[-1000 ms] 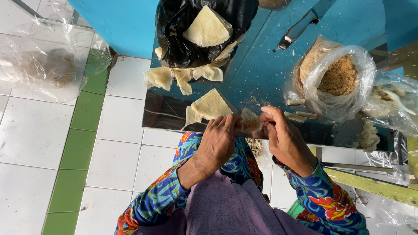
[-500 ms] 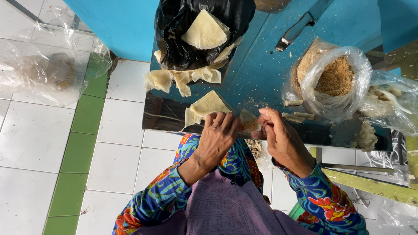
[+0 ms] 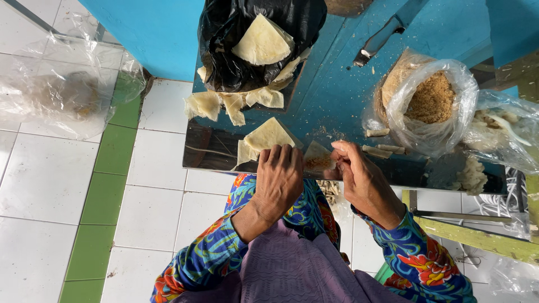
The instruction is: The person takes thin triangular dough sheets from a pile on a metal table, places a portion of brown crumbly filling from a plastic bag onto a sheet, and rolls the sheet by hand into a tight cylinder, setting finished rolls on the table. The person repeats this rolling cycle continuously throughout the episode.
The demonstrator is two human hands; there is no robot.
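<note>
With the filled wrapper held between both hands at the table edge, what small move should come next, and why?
Probably fold the loose corner over the filling. The wrapper lies open between the left hand and right hand, with brown filling showing on it, and finished rolls lie beside the bag of filling.

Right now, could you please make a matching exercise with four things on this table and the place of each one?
Things:
1. black bag
2. clear bag of brown crumbs
3. knife
4. filled wrapper

Places:
A. between the left hand and the right hand
B. at the right of the blue table
C. at the far left, with pale sheets inside
D. at the far edge, blade towards the person

Pairs: 1-C, 2-B, 3-D, 4-A
</note>
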